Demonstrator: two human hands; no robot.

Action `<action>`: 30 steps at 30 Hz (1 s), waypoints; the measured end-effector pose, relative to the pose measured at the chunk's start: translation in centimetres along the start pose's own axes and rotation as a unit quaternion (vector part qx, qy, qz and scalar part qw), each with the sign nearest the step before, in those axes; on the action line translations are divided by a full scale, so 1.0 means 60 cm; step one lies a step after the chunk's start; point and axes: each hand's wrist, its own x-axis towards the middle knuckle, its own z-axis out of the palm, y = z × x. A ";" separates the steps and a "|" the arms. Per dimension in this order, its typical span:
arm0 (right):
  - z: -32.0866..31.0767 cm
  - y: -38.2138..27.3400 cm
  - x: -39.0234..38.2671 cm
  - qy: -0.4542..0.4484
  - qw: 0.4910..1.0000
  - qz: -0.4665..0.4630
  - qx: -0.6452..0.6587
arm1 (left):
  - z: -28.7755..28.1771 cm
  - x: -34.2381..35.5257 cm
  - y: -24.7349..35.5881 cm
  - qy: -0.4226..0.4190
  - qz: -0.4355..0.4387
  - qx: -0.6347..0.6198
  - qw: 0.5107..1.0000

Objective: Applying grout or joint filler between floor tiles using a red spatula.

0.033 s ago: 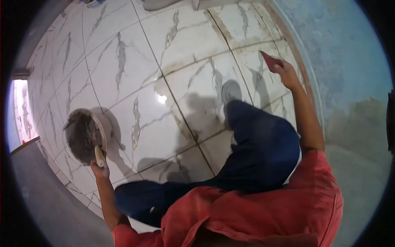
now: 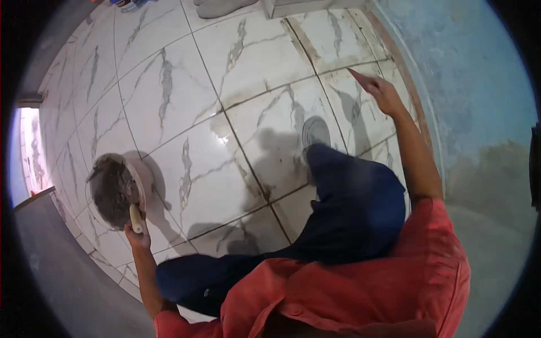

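Observation:
At the left, a round bucket [image 2: 147, 179] holding grey, wet-looking mortar [image 2: 114, 191] is tilted with its mouth facing left. My left hand [image 2: 138, 235] grips its near rim. A pale tool handle [image 2: 136, 218] sticks out of the mortar over that rim, beside my fingers; the rest of the tool is hidden. Far to the right, my right hand [image 2: 385, 96] is closed on a thin, flat, reddish scraper [image 2: 360, 79], seen nearly edge-on. Its tip points up and left, close to a joint between floor tiles [image 2: 270, 197].
A blue-grey wall [image 2: 473, 73] with rough patches runs along the right, a brownish strip at its foot. Grey shoes [image 2: 225, 7] lie at the far edge beside a pale block [image 2: 293, 7]. My grey shoe [image 2: 316, 132] rests on the tiles. Brownish smears follow several joints.
The reddish scraper has turned from showing its flat face to nearly edge-on, its tip shifting slightly left. My left hand stays at the bucket. The whole view has shifted a little.

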 end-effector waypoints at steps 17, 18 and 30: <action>0.217 0.049 0.718 -0.277 0.899 -0.158 -0.301 | 0.136 -0.405 -0.072 0.264 -0.123 0.249 0.924; 0.218 0.071 0.727 -0.249 0.869 -0.299 -0.305 | 0.158 -0.402 -0.084 0.251 -0.132 0.263 0.922; 0.183 0.094 0.436 -0.478 0.841 -0.165 -0.194 | 0.407 -0.373 -0.134 0.124 -0.064 0.280 0.950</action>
